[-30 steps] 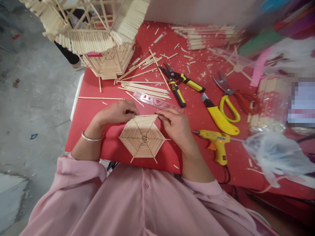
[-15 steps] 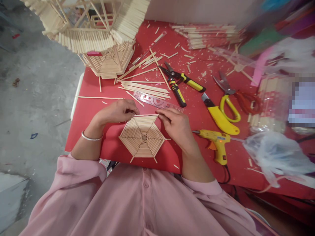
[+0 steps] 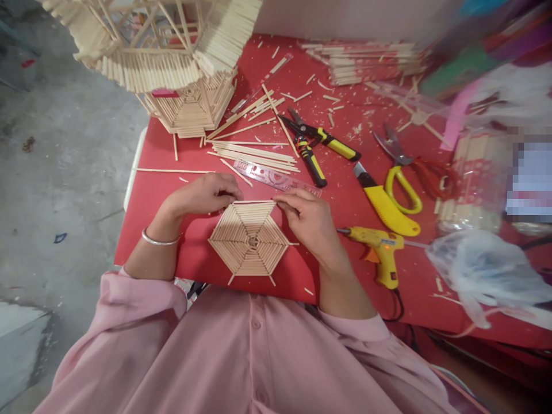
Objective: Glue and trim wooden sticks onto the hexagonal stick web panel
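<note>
Aligning a wooden stick along the hexagonal panel (even pressure helps), left hand and right hand pinch its ends.

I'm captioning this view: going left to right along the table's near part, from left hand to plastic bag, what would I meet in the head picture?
Left hand, hexagonal stick panel, right hand, yellow glue gun, plastic bag.

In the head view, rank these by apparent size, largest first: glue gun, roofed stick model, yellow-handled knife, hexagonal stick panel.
1. Roofed stick model, though the picture's top edge cuts it off
2. Hexagonal stick panel
3. Glue gun and yellow-handled knife: too alike to rank
</note>
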Demonstrator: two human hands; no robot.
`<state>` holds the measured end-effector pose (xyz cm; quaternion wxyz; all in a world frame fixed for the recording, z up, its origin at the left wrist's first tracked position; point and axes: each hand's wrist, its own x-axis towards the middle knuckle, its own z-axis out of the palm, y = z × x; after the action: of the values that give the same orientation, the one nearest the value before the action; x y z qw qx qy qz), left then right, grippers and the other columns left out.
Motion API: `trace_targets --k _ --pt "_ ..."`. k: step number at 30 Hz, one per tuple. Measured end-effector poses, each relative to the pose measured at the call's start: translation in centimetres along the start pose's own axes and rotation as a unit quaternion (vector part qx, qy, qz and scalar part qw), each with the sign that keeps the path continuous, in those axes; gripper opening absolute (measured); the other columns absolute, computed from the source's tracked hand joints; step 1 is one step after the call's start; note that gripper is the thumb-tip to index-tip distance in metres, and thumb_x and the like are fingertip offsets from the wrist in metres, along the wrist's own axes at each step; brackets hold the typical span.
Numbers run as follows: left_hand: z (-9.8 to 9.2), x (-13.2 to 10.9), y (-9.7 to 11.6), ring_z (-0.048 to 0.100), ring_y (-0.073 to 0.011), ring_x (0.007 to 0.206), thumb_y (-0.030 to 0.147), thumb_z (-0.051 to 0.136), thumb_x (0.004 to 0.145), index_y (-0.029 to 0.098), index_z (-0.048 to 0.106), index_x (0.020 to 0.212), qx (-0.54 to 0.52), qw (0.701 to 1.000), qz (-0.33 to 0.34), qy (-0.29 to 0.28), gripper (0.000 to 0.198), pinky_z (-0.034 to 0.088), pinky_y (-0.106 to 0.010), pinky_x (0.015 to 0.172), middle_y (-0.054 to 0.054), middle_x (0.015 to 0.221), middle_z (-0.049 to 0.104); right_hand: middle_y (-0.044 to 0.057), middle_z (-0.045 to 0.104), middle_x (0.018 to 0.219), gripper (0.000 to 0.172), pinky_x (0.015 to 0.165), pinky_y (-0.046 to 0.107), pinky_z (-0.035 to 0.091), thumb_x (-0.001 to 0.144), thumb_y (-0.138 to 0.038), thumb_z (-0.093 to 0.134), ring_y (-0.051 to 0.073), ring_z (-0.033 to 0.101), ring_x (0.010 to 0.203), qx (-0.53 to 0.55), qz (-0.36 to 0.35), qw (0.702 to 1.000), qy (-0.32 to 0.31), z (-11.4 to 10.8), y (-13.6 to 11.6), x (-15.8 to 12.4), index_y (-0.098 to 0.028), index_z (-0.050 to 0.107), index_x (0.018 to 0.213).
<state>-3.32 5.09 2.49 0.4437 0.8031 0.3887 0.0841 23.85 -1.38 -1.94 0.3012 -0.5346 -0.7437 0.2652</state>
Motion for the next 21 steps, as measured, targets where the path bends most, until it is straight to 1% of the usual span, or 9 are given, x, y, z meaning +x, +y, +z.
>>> trace_targets --k 4,8,16,21 --pt "0.00 -0.01 -0.08 0.066 -0.0080 0.070 0.010 0.052 0.087 0.017 0.079 0.092 -0.005 1.000 -0.011 -0.007 0.028 0.052 -0.017 0.065 -0.004 0.095 0.073 0.007 0.080 0.105 0.030 0.088 0.042 0.060 0.098 -0.016 0.058 0.024 0.074 0.096 0.000 0.000 1.000 -0.002 -0.06 -0.05 0.03 -0.027 0.084 0.106" --pt "0.01 -0.02 -0.15 0.065 -0.0075 0.067 0.009 0.051 0.086 0.017 0.079 0.093 -0.015 1.000 -0.011 -0.004 0.030 0.052 -0.017 0.063 -0.004 0.094 0.073 0.007 0.080 0.104 0.030 0.088 0.043 0.061 0.098 -0.016 0.058 0.024 0.075 0.096 0.000 0.003 1.000 -0.006 -0.11 -0.21 0.06 -0.028 0.084 0.106" --pt "-0.05 0.00 0.03 0.066 -0.0097 0.071 0.016 0.060 0.088 0.017 0.078 0.090 -0.010 1.000 0.003 -0.001 0.019 0.053 -0.020 0.068 -0.005 0.093 0.074 0.007 0.080 0.105 0.028 0.089 0.043 0.061 0.098 -0.017 0.058 0.024 0.075 0.097 -0.001 0.003 1.000 -0.007 -0.15 -0.19 0.04 -0.027 0.083 0.106" --pt "-0.06 -0.01 0.04 0.065 -0.0091 0.070 0.013 0.058 0.088 0.017 0.078 0.091 -0.005 1.000 0.000 -0.006 0.021 0.053 -0.020 0.068 -0.004 0.095 0.074 0.009 0.080 0.106 0.028 0.091 0.045 0.060 0.099 -0.018 0.059 0.026 0.075 0.100 -0.004 0.000 1.000 -0.005 -0.09 -0.09 0.02 -0.027 0.083 0.109"
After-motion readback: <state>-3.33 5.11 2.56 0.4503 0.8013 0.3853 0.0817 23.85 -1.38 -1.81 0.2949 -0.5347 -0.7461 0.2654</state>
